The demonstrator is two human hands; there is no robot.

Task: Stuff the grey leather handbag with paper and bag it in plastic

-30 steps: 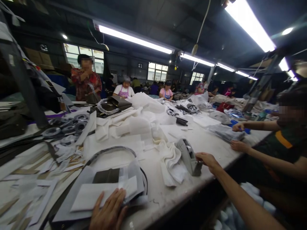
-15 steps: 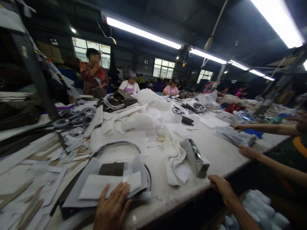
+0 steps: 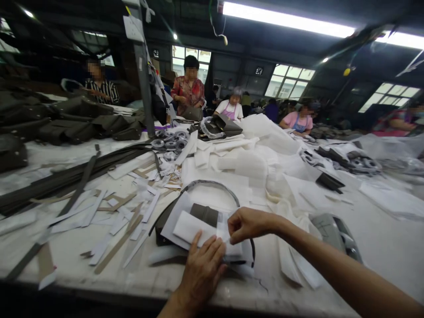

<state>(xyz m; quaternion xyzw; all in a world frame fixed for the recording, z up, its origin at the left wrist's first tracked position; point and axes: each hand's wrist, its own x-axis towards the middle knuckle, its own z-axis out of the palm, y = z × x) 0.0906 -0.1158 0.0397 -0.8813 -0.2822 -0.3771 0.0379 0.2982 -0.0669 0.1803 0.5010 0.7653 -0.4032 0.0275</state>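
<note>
A dark handbag [image 3: 162,234] lies on the table with white wrapping sheet over it, its plastic-wrapped handle [image 3: 215,183] arching up behind. On top is a folded white foam sheet [image 3: 188,227], beside a bare dark patch of the bag. My left hand [image 3: 203,267] rests flat with fingers stretched on the foam. Closed in a pinch, my right hand [image 3: 248,224] is at the foam's right end, next to a clear tape-like patch [image 3: 222,221]. Whatever its fingertips hold is hidden. Right of the bag stands a grey tape dispenser [image 3: 331,234], partly behind my right forearm.
Paper and cardboard scraps [image 3: 115,212] lie to the left, with long dark strips [image 3: 79,170]. Behind are white foam sheets [image 3: 251,165] and wrapped coils [image 3: 170,143]. Dark bags [image 3: 76,119] are heaped far left by a metal post [image 3: 145,84]. Several people work across the table.
My right hand has moved left from the tape dispenser to the foam on the bag. My left hand stays on the foam. The view has turned left.
</note>
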